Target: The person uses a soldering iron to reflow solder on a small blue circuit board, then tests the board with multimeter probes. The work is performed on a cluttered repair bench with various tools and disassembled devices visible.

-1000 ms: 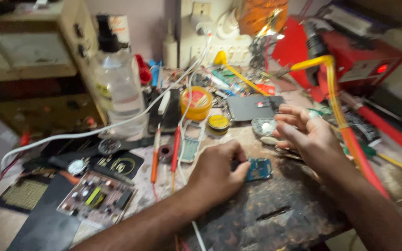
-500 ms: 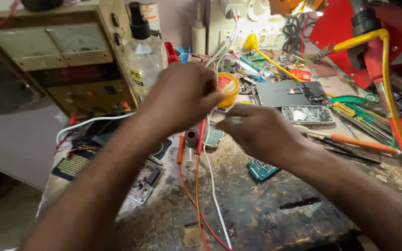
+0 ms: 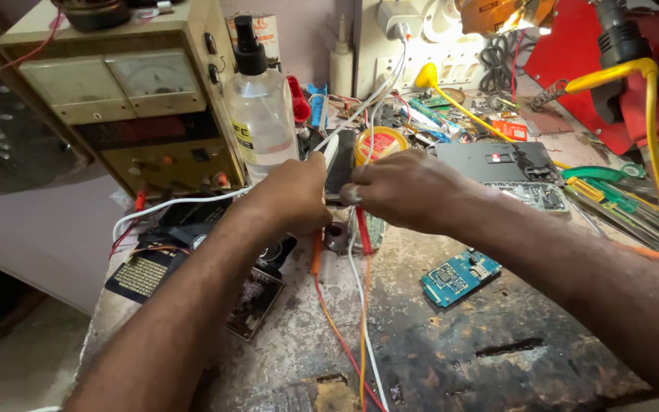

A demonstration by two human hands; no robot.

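Two hands meet over the middle of a cluttered desk (image 3: pixel 497 358). The left hand (image 3: pixel 295 194) and right hand (image 3: pixel 406 191) close from either side on a dark, slim phone (image 3: pixel 339 164), fingers curled and pinching its lower edges. The phone stands between them with its long axis running away from the person, its far end pointing toward the back wall and the yellow tin (image 3: pixel 380 143) just beyond. White, red and orange wires (image 3: pixel 352 305) run from under the hands toward the near edge of the desk. A blue circuit board (image 3: pixel 460 276) lies flat to the right, apart from the hands. A clear spray bottle (image 3: pixel 259 114) stands just behind the left hand, beside a beige meter box (image 3: pixel 131 99). A yellow hose (image 3: pixel 654 130) curves down the right side.
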